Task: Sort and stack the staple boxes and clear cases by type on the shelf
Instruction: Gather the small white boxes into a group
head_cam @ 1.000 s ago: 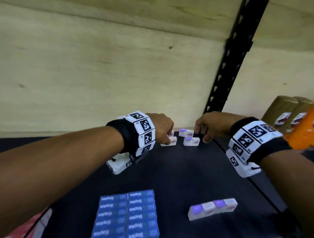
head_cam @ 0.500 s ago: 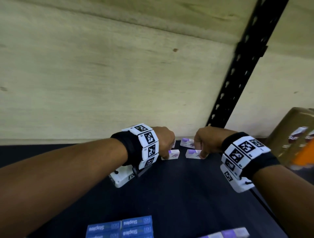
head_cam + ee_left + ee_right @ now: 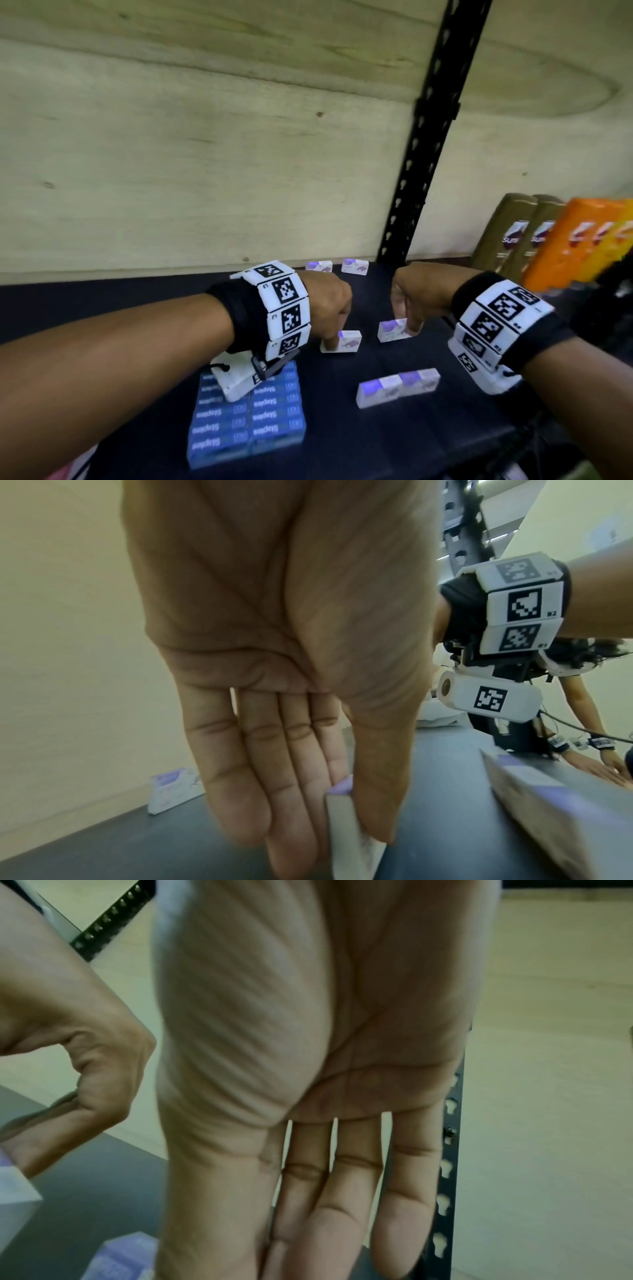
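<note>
Small white-and-purple staple boxes lie on the dark shelf [image 3: 342, 428]. My left hand [image 3: 337, 337] pinches one box [image 3: 347, 342] between thumb and fingers; in the left wrist view this box [image 3: 346, 831] sits edge-on under the thumb. To its right, my right hand [image 3: 406, 325] pinches a second, tilted box [image 3: 390, 330], which also shows in the right wrist view [image 3: 120, 1259]. Two boxes [image 3: 399, 387] lie end to end nearer me. Two others [image 3: 337, 266] stand at the back wall. A block of blue Staples boxes [image 3: 246, 421] sits at front left.
A black perforated upright [image 3: 421, 171] rises behind my right hand. Gold bottles [image 3: 513, 236] and orange packs [image 3: 582, 246] crowd the shelf's right side. A pale wooden panel [image 3: 171, 154] closes the back.
Both hands have drawn back from the rear cluster toward me, each bringing one white-and-purple box. The head view has tilted down, so the blue block and front pair show more fully.
</note>
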The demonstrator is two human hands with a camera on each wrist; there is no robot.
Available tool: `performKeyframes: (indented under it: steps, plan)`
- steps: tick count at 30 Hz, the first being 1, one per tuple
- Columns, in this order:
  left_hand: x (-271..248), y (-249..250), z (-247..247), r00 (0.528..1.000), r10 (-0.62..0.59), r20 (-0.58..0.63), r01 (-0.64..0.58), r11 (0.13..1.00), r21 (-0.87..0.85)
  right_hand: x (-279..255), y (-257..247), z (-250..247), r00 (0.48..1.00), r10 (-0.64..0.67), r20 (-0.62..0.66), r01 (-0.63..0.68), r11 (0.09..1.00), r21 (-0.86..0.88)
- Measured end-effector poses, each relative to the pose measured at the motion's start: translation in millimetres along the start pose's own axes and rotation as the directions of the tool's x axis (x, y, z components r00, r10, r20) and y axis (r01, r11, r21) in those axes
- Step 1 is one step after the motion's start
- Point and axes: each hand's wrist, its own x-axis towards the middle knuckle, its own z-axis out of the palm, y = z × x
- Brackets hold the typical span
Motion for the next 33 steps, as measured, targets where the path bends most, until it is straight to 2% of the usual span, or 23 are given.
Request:
performKeyframes:
  steps: [8, 17, 24, 28, 33]
  plan:
    - [-26, 29, 11, 0.999, -0.007, 0.034, 0.004, 0.997, 0.081, -40, 0, 18, 0.999, 0.031, -0.013, -0.031, 1.0, 0.0]
    - [-39, 39, 14, 0.994, -0.04, 0.098, 0.035, 0.998, 0.045, -61, 1, 28, 0.999, 0.047, 0.017, -0.047, 0.999, -0.024]
    - [-46, 42, 15, 0.985, 0.018, 0.17, -0.015, 1.0, -0.019, -70, 2, 31, 0.995, 0.043, 0.09, -0.042, 0.999, -0.016]
    - [-46, 48, 21, 0.987, -0.007, 0.161, 0.01, 1.0, -0.015, -73, 3, 34, 0.99, 0.027, 0.135, -0.031, 0.999, 0.023]
    - [-43, 57, 28, 0.995, -0.051, 0.091, 0.049, 0.998, 0.029, -74, -1, 45, 0.996, -0.004, 0.09, 0.0, 0.999, 0.041]
